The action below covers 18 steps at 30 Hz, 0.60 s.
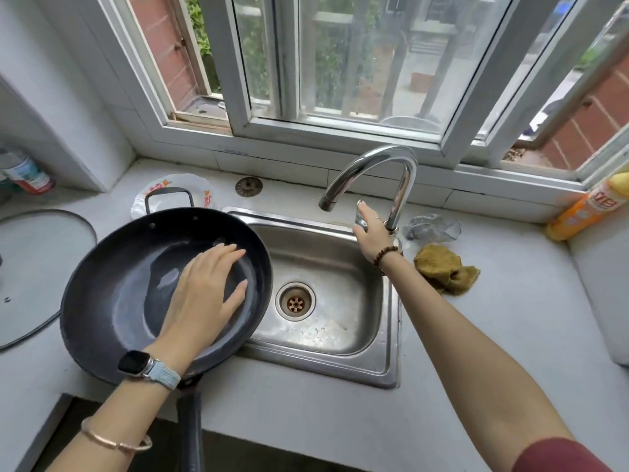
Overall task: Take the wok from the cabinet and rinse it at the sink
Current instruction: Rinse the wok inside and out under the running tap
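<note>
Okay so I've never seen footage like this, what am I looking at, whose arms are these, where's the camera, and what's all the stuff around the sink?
There is no machine here. These are a person's two bare arms, filmed by one wide-angle camera worn on their head and looking down at a kitchen counter. The left hand lies flat, fingers straight, inside a dark wok. The wok sits over the left rim of the steel sink, with its long handle pointing back at the person. The right hand grips the faucet handle beside the curved faucet; no water shows at the spout. A glass lid lies at the left and a patterned plate behind the wok. Right of the sink are a metal scourer, a yellow-brown cloth and an orange bottle.
</note>
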Available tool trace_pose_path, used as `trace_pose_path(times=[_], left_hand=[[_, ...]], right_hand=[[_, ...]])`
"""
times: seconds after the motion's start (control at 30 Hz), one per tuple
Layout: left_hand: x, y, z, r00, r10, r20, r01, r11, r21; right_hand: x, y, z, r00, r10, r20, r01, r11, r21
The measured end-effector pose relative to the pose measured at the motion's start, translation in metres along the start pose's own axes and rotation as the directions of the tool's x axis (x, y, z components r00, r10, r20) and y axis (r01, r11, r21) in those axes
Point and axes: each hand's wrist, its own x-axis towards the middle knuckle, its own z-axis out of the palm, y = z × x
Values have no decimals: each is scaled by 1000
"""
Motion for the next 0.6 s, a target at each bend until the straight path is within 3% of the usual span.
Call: trace_pose_path(times=[0.27,0.6], left_hand=[[26,7,1,1000,-4,-2,4,999,41],[46,22,8,999,33,-16,-32,998,45]], right_hand=[[17,14,5,999,-32,-36,29,995,-92],[36,19,8,992,18,126,20,955,-295]])
